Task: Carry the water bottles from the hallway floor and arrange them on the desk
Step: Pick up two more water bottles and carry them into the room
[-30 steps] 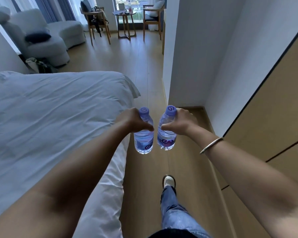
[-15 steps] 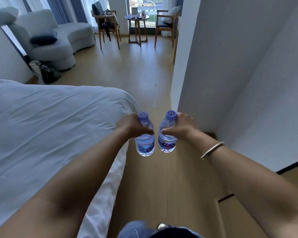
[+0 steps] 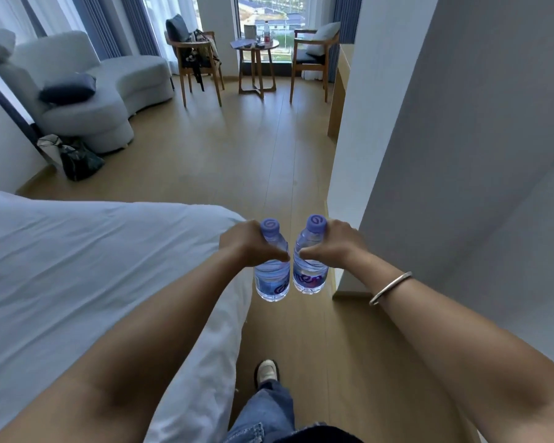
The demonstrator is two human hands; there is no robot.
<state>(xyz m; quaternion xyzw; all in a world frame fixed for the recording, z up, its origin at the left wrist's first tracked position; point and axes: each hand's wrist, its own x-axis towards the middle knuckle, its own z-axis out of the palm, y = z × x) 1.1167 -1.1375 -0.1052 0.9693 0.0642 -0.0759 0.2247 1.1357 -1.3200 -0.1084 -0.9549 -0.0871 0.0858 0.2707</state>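
I hold two clear water bottles with purple caps upright in front of me, side by side and almost touching. My left hand [image 3: 248, 246] grips the left bottle [image 3: 272, 279] around its upper half. My right hand [image 3: 335, 247] grips the right bottle [image 3: 311, 273] the same way; a silver bangle sits on that wrist. Both bottles hang above the wooden floor of the passage between the bed and the wall. A wooden desk [image 3: 341, 75] shows partly behind the wall corner at the far right.
The white bed [image 3: 93, 266] fills the left side. A white wall corner [image 3: 349, 187] juts in at right. Ahead lie open wooden floor [image 3: 237, 155], a grey sofa [image 3: 93, 91], a dark bag [image 3: 77, 158], two wooden chairs and a small round table [image 3: 256, 46] by the window.
I have walked forward along the passage; the wardrobe panels at right have dropped out of view and the room ahead is nearer. Both hands keep the same grip on the bottles.
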